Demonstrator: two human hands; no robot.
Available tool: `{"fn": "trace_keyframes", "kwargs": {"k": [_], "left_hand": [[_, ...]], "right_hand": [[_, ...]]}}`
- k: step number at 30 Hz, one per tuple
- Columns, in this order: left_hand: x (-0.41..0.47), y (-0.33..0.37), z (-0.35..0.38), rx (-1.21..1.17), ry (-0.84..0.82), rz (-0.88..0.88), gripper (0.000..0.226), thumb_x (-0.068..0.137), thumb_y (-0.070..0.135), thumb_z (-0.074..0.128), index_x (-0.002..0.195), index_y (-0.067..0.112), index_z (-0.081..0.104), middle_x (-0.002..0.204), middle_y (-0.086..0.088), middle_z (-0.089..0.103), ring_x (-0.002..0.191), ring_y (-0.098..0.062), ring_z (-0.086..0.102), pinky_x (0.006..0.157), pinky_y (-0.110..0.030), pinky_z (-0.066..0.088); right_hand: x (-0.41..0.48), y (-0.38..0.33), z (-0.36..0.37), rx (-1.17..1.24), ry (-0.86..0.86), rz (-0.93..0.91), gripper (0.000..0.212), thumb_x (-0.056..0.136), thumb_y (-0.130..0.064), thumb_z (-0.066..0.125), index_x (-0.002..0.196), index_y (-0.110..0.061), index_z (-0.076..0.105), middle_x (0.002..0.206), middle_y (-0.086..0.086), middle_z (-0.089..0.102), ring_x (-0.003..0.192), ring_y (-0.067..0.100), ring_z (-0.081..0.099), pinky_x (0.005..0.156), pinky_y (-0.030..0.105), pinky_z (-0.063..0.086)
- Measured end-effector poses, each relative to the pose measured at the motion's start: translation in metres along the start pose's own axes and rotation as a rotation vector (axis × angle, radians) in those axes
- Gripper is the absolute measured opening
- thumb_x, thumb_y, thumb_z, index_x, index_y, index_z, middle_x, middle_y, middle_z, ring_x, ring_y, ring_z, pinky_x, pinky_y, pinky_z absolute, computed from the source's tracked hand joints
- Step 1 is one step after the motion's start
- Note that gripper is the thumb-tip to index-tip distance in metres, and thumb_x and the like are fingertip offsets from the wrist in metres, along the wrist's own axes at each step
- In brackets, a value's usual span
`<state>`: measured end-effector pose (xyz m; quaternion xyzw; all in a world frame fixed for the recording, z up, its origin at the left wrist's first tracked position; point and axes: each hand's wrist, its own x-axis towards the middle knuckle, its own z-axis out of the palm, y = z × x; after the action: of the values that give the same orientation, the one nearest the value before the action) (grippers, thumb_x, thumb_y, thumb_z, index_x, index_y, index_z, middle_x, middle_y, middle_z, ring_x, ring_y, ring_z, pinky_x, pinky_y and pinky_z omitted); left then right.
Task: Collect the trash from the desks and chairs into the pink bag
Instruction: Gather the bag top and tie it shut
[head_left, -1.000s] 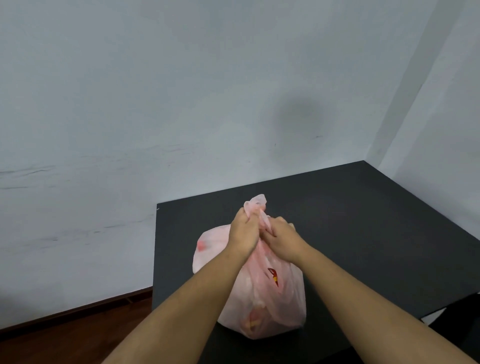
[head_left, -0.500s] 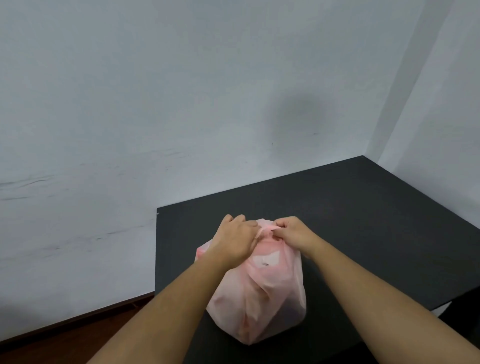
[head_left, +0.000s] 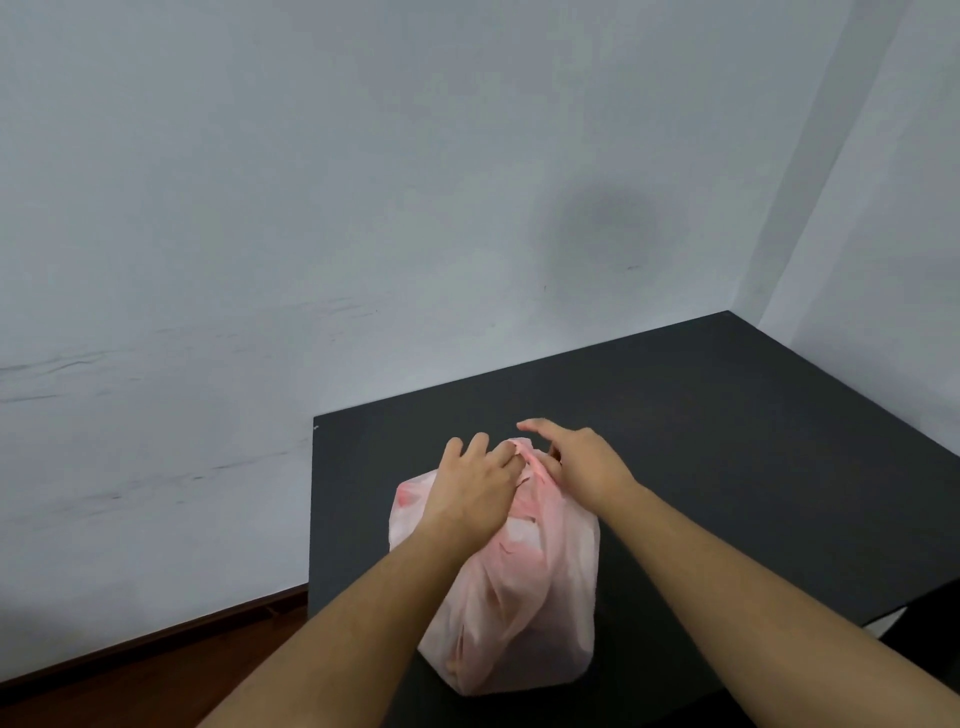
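left hand (head_left: 475, 488): fingers pinch the twisted neck of the pink bag (head_left: 519, 597). right hand (head_left: 584, 465): index straight, other fingers curled onto the same neck. Bag body sits directly below the fingers on the black surface (head_left: 727, 441). Looks like knot-tying. Best to pull both tails in opposite directions, low and steady, no jerks. Film is thin, translucent and crinkly, so it likely stretches before tearing. Load inside is lumpy and the bag bulges.
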<state>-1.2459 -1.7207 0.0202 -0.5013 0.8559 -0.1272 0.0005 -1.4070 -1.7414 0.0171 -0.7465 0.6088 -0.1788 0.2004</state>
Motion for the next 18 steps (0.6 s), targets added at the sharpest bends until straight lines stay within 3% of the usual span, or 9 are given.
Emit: {"fn": "trace_keyframes", "kwargs": {"k": [4,9,11,13,16,18], "left_hand": [[0.0,0.001,-0.002,-0.044,0.019,0.028,0.03,0.1,0.023,0.032,0.125,0.021,0.049,0.125,0.003,0.053,0.1,-0.021,0.043,0.085,-0.035,0.033],[-0.003,-0.002,0.002,-0.125,0.06,0.087,0.035,0.101,0.03,0.026,0.123,0.022,0.052,0.123,0.004,0.052,0.101,-0.019,0.045,0.084,-0.033,0.033],[-0.004,-0.004,0.004,-0.211,0.086,0.136,0.042,0.097,0.034,0.022,0.112,0.023,0.06,0.116,0.005,0.055,0.096,-0.018,0.05,0.082,-0.033,0.036],[-0.008,-0.008,0.009,-0.218,0.214,0.162,0.035,0.091,0.031,0.031,0.092,0.025,0.066,0.106,0.005,0.061,0.088,-0.016,0.055,0.076,-0.032,0.042],[-0.018,-0.011,0.014,-0.275,0.352,0.097,0.023,0.085,0.026,0.044,0.078,0.024,0.066,0.108,0.002,0.061,0.089,-0.014,0.053,0.077,-0.028,0.038],[-0.025,-0.013,0.015,-0.295,0.235,0.072,0.031,0.09,0.03,0.038,0.083,0.023,0.067,0.107,0.004,0.058,0.09,-0.013,0.052,0.081,-0.029,0.039]], "right_hand": [[0.0,-0.005,0.002,-0.141,-0.069,-0.079,0.037,0.1,-0.033,0.037,0.137,-0.034,0.043,0.108,0.001,0.069,0.093,0.018,0.066,0.087,0.033,0.054],[-0.002,-0.005,0.005,-0.174,-0.014,-0.125,0.026,0.1,-0.029,0.035,0.114,-0.022,0.055,0.097,0.0,0.068,0.083,0.016,0.064,0.081,0.035,0.054],[-0.002,-0.004,0.007,-0.168,0.04,-0.125,0.023,0.1,-0.028,0.035,0.106,-0.021,0.056,0.097,-0.001,0.064,0.085,0.014,0.059,0.085,0.036,0.051],[0.0,-0.002,0.007,-0.253,0.096,-0.129,0.024,0.098,-0.028,0.035,0.106,-0.024,0.057,0.103,-0.003,0.058,0.093,0.013,0.052,0.091,0.034,0.043],[0.001,0.013,0.004,-0.391,0.079,-0.026,0.028,0.097,-0.029,0.036,0.114,-0.029,0.057,0.111,-0.004,0.052,0.103,0.014,0.047,0.098,0.035,0.036],[-0.004,0.03,0.002,-0.479,0.014,0.08,0.029,0.095,-0.029,0.037,0.116,-0.032,0.057,0.113,-0.004,0.05,0.108,0.016,0.046,0.099,0.038,0.033]]}}
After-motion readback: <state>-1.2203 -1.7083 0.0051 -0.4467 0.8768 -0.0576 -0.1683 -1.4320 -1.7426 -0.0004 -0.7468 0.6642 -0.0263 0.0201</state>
